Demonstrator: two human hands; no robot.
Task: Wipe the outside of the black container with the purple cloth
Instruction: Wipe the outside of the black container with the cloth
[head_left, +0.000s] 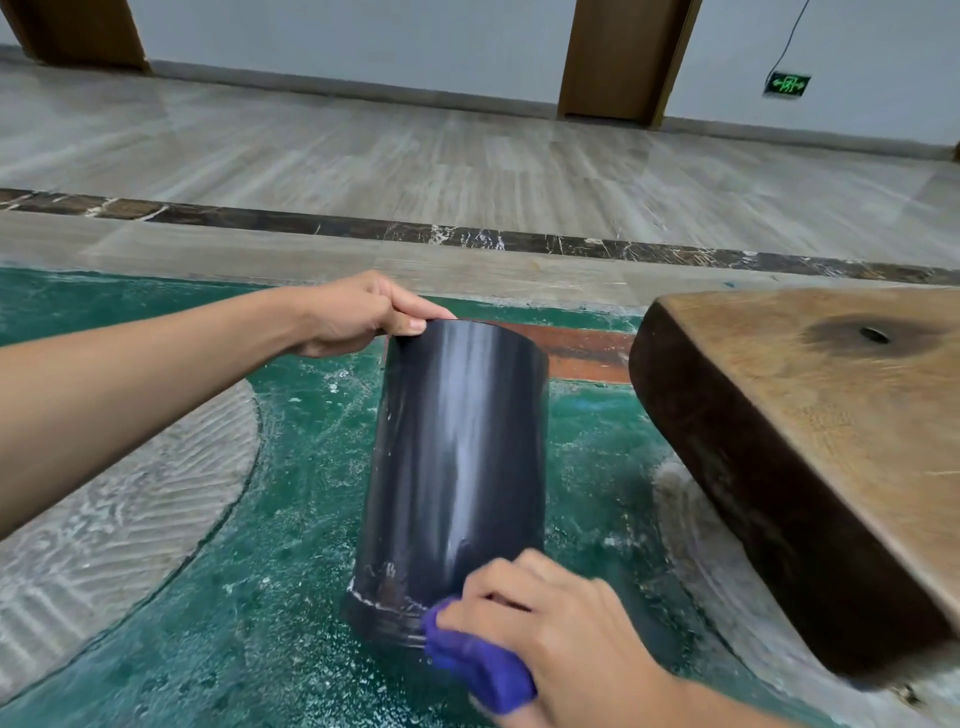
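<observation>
A tall black cylindrical container is tipped away from me in mid-view, its near end low and its far end raised. My left hand pinches the container's far rim at the upper left. Bunched in my right hand, the purple cloth presses against the container's near lower right end. Whitish scuffs and dirt show on that near end. Most of the cloth is hidden under my fingers.
A thick dark wooden slab juts in from the right, close beside the container. Below lies a green and grey patterned stone floor. A dark marble strip crosses the floor further back, with brown door frames at the wall.
</observation>
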